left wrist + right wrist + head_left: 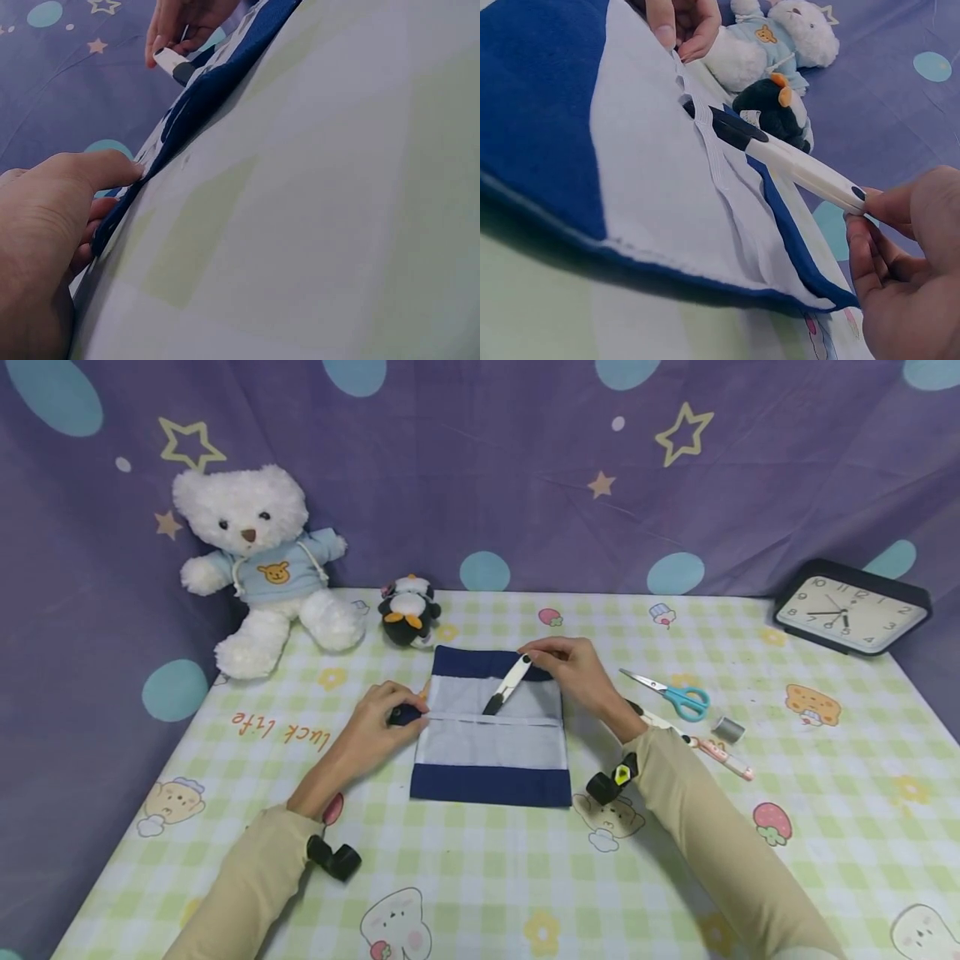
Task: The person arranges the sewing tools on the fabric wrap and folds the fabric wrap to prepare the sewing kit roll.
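A navy and pale grey-white cloth organizer [491, 785] lies spread on the table, a white elastic band [525, 721] running across its middle. My left hand [378, 722] pinches its left edge near the band's end, where a dark blue bit of cloth [405, 715] stands out. With thumb and fingertips, my right hand [573, 668] holds the upper end of a slim white tool [513, 678] with a black tip; its exact kind is unclear. In the right wrist view the black tip [731, 126] slants down into the elastic band [705, 124], its very end partly behind it.
Right of the cloth lie blue-handled scissors [686, 700], a grey thread spool [728, 729], a pink and white slim tool [726, 758] and another white tool [663, 723], partly behind the right forearm. A white teddy bear [258, 568], penguin toy [408, 610] and clock [851, 608] stand farther back.
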`<state>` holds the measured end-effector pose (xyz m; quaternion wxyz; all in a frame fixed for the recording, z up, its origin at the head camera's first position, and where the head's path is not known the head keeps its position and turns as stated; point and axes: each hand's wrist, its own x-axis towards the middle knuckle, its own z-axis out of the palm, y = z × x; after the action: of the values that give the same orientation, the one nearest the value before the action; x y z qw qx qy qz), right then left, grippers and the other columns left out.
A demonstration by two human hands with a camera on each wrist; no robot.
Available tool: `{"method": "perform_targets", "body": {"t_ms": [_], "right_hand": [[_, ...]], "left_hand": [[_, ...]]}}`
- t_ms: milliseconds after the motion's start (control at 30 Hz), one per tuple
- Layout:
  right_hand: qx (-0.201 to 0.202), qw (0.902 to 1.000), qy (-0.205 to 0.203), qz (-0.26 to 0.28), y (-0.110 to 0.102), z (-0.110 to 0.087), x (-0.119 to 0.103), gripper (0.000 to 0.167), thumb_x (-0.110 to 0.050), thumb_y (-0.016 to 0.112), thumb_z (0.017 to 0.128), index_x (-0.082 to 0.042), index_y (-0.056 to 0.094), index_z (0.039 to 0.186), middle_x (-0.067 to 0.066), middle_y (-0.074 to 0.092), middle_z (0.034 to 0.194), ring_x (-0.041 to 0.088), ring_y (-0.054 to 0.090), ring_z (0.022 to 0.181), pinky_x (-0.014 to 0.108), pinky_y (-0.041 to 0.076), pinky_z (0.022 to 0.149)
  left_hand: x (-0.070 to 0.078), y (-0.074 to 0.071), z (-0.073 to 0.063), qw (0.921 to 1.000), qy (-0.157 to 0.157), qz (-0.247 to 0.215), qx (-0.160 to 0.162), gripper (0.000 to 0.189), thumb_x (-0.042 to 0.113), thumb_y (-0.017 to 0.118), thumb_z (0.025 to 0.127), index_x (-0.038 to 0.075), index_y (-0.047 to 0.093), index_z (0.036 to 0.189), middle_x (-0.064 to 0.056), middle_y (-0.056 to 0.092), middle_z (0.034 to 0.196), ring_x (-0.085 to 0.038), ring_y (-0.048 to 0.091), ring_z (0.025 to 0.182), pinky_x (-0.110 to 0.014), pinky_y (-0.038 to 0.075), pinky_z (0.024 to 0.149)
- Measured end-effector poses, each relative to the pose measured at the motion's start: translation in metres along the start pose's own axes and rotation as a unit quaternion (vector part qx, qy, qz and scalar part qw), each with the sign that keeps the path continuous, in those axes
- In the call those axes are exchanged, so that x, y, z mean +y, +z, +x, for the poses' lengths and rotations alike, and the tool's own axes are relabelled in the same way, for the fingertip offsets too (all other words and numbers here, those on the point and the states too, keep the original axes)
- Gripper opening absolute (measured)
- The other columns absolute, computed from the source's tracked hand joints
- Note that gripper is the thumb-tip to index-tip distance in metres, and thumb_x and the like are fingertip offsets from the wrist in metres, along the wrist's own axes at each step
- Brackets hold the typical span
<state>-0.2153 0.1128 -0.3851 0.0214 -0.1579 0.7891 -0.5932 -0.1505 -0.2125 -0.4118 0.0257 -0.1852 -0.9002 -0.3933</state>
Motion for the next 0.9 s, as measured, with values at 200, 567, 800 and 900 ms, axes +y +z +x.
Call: {"method": "perform_targets", "body": {"t_ms": [200, 567, 800, 900], "right_hand": [[-0.018, 0.9998, -0.003, -0.012, 0.006, 0.007, 0.000, 0.021, -0.006, 0.061, 0.104, 0.003, 0.076, 0.117, 0.016, 0.073, 0.117, 0.020, 0.066, 0.098, 0.033, 0.052, 0.087], [-0.049, 0.9980, -0.033, -0.023, 0.018, 0.013, -0.002, 0.022, -0.005, 0.064, 0.103, 0.007, 0.073, 0.119, 0.019, 0.073, 0.110, 0.033, 0.062, 0.084, 0.027, 0.048, 0.069], [-0.063, 0.9959, -0.032, -0.056, 0.026, 0.012, -0.004, 0.023, -0.009, 0.065, 0.103, 0.003, 0.074, 0.121, 0.016, 0.070, 0.114, 0.021, 0.060, 0.086, 0.031, 0.047, 0.073], [-0.070, 0.9946, -0.033, -0.069, 0.029, 0.011, -0.004, 0.023, -0.009, 0.064, 0.104, 0.002, 0.074, 0.122, 0.015, 0.068, 0.114, 0.022, 0.060, 0.088, 0.033, 0.047, 0.073]], "left_hand": [[-0.001, 0.000, 0.000, 1.0000, 0.000, 0.001, -0.001, 0.012, 0.021, 0.077, 0.096, 0.016, 0.075, 0.106, -0.003, 0.062, 0.116, -0.025, 0.051, 0.108, -0.046, 0.041, 0.092], [0.000, 0.000, 0.001, 1.0000, -0.005, 0.001, -0.002, 0.012, 0.021, 0.077, 0.096, 0.016, 0.075, 0.106, -0.003, 0.061, 0.117, -0.026, 0.051, 0.109, -0.048, 0.042, 0.093], [0.000, 0.000, 0.000, 1.0000, 0.001, 0.007, -0.001, 0.013, 0.021, 0.077, 0.096, 0.016, 0.075, 0.107, -0.004, 0.062, 0.117, -0.026, 0.051, 0.109, -0.049, 0.042, 0.092], [0.000, 0.001, 0.000, 1.0000, 0.004, 0.006, 0.000, 0.013, 0.021, 0.077, 0.095, 0.016, 0.075, 0.107, -0.004, 0.062, 0.116, -0.027, 0.051, 0.109, -0.049, 0.042, 0.093]]}}
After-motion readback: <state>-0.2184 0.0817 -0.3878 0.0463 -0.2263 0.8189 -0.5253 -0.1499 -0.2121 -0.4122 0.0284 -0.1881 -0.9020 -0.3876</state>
